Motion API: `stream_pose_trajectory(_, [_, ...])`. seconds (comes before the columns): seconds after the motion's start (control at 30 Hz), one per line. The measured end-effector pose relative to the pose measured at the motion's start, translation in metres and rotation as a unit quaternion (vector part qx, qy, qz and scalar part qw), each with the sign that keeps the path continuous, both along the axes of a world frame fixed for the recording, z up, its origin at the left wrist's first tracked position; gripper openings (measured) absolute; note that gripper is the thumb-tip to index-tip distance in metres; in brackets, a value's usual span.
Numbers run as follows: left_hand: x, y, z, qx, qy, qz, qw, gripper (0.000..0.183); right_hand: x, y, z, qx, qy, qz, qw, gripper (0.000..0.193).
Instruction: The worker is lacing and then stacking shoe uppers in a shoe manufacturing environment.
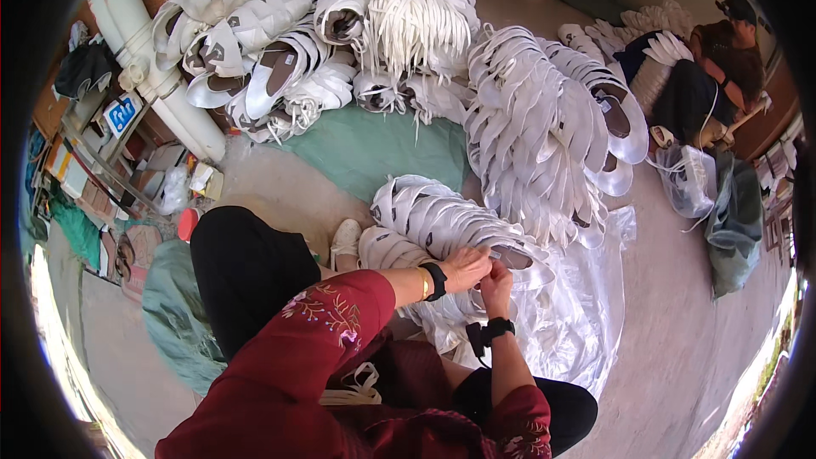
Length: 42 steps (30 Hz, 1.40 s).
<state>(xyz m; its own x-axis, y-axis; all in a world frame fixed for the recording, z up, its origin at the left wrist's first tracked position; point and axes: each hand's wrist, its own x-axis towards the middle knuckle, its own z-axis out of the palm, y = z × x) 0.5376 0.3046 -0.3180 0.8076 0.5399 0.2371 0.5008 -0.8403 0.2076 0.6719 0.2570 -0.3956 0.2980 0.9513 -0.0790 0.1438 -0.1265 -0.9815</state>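
Observation:
A nested row of white shoe uppers lies in front of my knees, its last brown-lined upper facing right. At that end my left hand is closed, fingertips pinched together and bent over the upper's edge. Just right of it and below, my right hand is closed too, its fingertips almost meeting the left ones. Whatever lies between the fingers is too small to make out. A second row of pale uppers sits beside the first, partly under my left forearm. White laces rest in my lap.
Tall stacks of white uppers rise ahead, with more piles at the far left. Clear plastic sheeting and a green sheet cover parts of the floor. A co-worker sits far right near plastic bags.

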Motion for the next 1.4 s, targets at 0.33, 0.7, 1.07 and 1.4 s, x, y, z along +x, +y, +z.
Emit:
stream_pose_trajectory(0.33, [-0.062,0.020,0.011,-0.207,0.004,0.070,0.976,0.009,0.005,0.001,-0.018,-0.072,-0.276,-0.026,0.958,0.017])
stream_pose_trajectory(0.7, [-0.215,0.048,-0.044,-0.478,-0.144,0.510,0.700,0.095,-0.056,0.025,0.009,-0.112,-0.108,-0.017,0.988,0.044])
stream_pose_trajectory(1.07, [-0.182,0.019,-0.009,-0.544,-0.453,0.380,0.595,0.081,-0.058,-0.018,0.152,0.077,-0.060,-0.111,0.989,0.039])
stream_pose_trajectory(1.4, [0.013,-0.032,0.131,-0.602,-0.490,0.139,0.615,0.084,0.116,-0.086,0.335,0.119,-0.054,-0.139,0.982,0.036])
